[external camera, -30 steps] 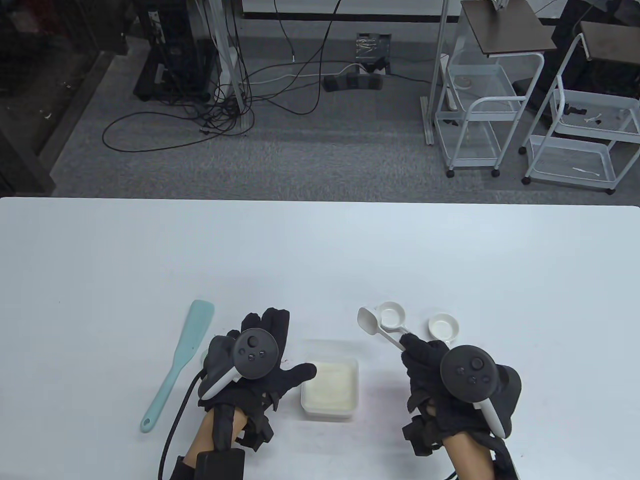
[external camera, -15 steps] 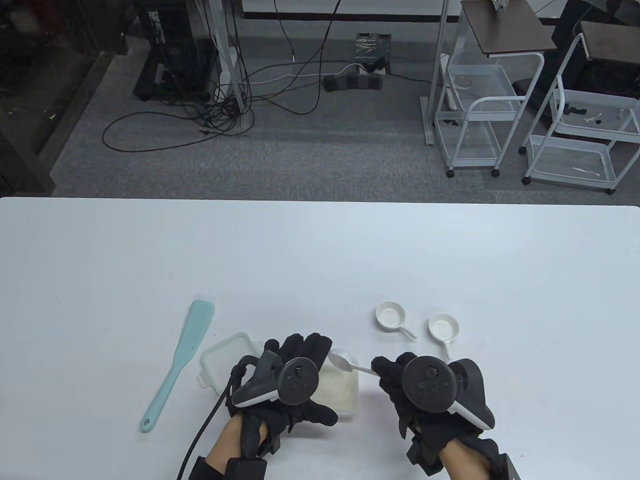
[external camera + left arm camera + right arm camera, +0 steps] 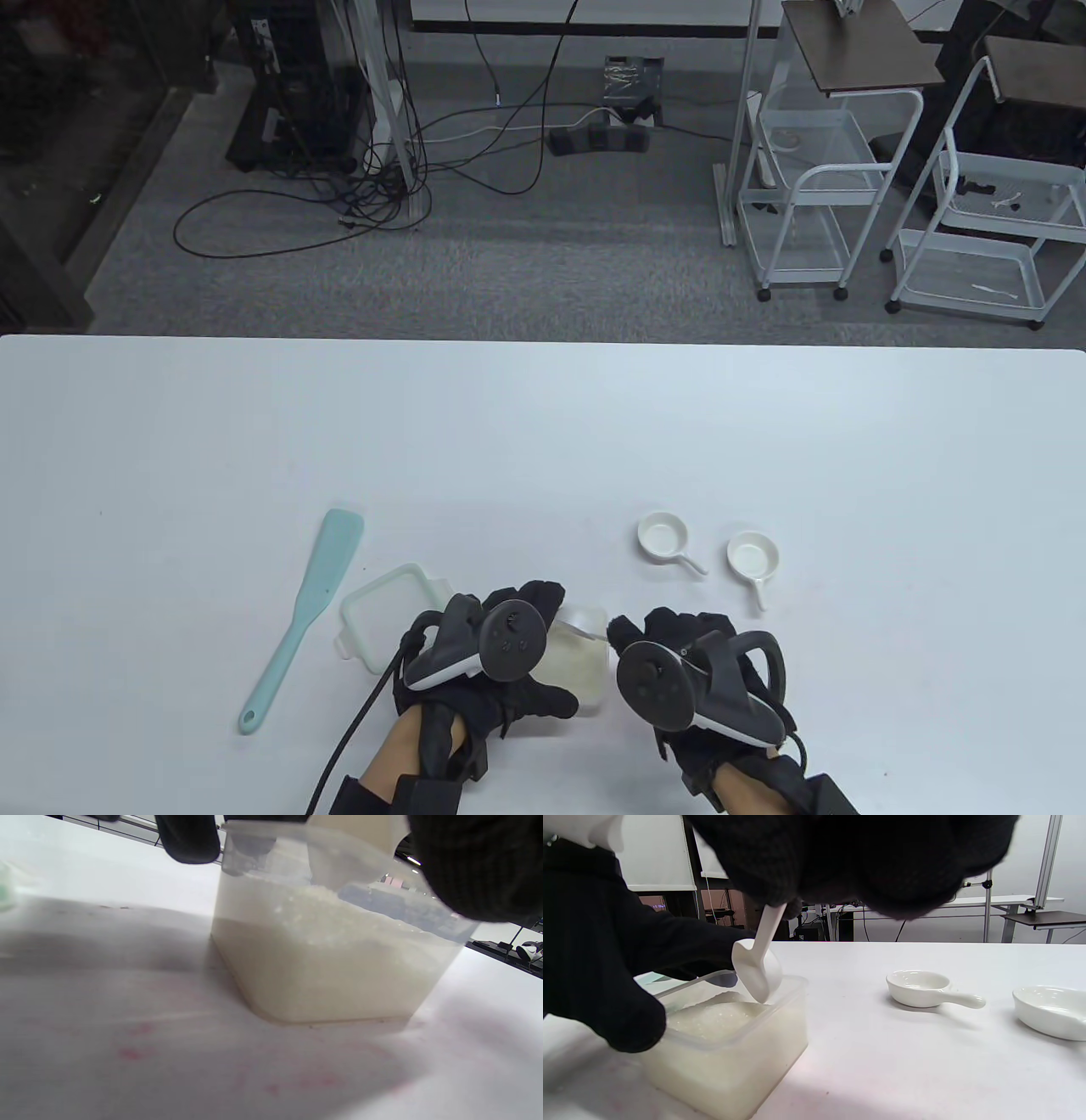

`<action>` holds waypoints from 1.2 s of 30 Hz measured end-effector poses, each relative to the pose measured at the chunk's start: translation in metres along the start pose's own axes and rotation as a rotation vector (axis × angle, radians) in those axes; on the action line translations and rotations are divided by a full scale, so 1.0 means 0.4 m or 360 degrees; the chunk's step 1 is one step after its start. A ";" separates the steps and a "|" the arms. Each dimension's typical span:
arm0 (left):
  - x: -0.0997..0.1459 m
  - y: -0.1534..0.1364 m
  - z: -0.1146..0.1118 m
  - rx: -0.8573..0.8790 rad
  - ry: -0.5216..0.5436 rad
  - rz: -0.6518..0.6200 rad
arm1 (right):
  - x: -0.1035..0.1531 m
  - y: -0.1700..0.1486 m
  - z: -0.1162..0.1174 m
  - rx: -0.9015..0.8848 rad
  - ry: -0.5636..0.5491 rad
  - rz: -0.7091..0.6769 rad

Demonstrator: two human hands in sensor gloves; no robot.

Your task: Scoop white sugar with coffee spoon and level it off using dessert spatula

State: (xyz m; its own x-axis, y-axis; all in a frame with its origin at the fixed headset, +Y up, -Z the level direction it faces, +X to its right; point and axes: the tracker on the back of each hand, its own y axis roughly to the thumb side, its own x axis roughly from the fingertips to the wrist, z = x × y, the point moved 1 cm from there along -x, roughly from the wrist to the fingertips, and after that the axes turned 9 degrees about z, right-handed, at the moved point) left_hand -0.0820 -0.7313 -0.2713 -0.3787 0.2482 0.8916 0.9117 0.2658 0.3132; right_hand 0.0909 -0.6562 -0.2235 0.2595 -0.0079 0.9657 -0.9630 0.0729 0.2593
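Observation:
A clear plastic container of white sugar (image 3: 581,671) (image 3: 322,955) (image 3: 725,1043) stands near the table's front edge. My left hand (image 3: 501,645) grips its left side, fingers over the rim. My right hand (image 3: 670,662) holds a white coffee spoon (image 3: 585,624) (image 3: 757,967) by the handle, bowl tilted down with its tip at the sugar surface. A mint green dessert spatula (image 3: 301,615) lies flat on the table to the left, apart from both hands.
The container's lid (image 3: 382,611) lies left of the container, partly under my left hand. Two small white handled dishes (image 3: 664,539) (image 3: 753,559) (image 3: 920,986) sit to the right of the container. The table edge is close in front.
My right hand brought the spoon from near the small dishes leftward and down into the container. My left hand moved right off the lid and took hold of the container.

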 end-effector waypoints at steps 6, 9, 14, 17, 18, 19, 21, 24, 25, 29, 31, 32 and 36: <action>0.000 0.001 0.000 -0.0011 -0.0012 0.0004 | -0.002 0.017 0.014 0.0084 0.0014 -0.0015; 0.000 0.002 -0.001 -0.0014 -0.0016 0.0008 | -0.002 0.019 0.017 0.0048 0.0058 -0.0019; 0.001 0.003 -0.001 -0.0024 -0.0023 0.0013 | -0.008 0.005 0.024 -0.0115 0.0158 -0.0020; 0.001 0.003 -0.001 -0.0030 -0.0025 0.0014 | -0.016 -0.013 0.032 -0.0298 0.0229 0.0016; 0.001 0.003 -0.001 -0.0031 -0.0024 0.0015 | -0.022 -0.029 0.041 -0.0442 0.0273 0.0070; 0.001 0.003 -0.001 -0.0032 -0.0024 0.0014 | -0.024 -0.034 0.044 -0.0488 0.0291 0.0087; 0.001 0.004 -0.001 -0.0034 -0.0024 0.0015 | -0.032 -0.066 0.063 -0.0738 0.0370 0.0190; 0.001 0.004 -0.001 -0.0037 -0.0024 0.0015 | -0.039 -0.104 0.085 -0.0984 0.0459 0.0302; 0.001 0.005 -0.001 -0.0038 -0.0024 0.0015 | -0.040 -0.110 0.087 -0.1021 0.0471 0.0321; 0.001 0.005 -0.001 -0.0040 -0.0019 0.0012 | -0.040 -0.132 0.080 -0.1074 0.0447 0.0353; 0.002 0.005 -0.001 -0.0040 -0.0016 0.0014 | -0.038 -0.137 0.073 -0.1106 0.0441 0.0360; 0.002 0.005 -0.001 -0.0040 -0.0015 0.0014 | -0.037 -0.139 0.071 -0.1118 0.0436 0.0360; 0.004 0.004 -0.001 -0.0039 0.0006 0.0001 | -0.033 -0.148 0.060 -0.1168 0.0419 0.0366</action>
State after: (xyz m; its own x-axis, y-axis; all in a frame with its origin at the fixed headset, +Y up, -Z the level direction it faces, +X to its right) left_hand -0.0813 -0.7309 -0.2691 -0.3776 0.2451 0.8930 0.9156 0.2426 0.3206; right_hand 0.1426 -0.6841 -0.2514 0.1574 0.3149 0.9360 -0.7251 0.6803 -0.1070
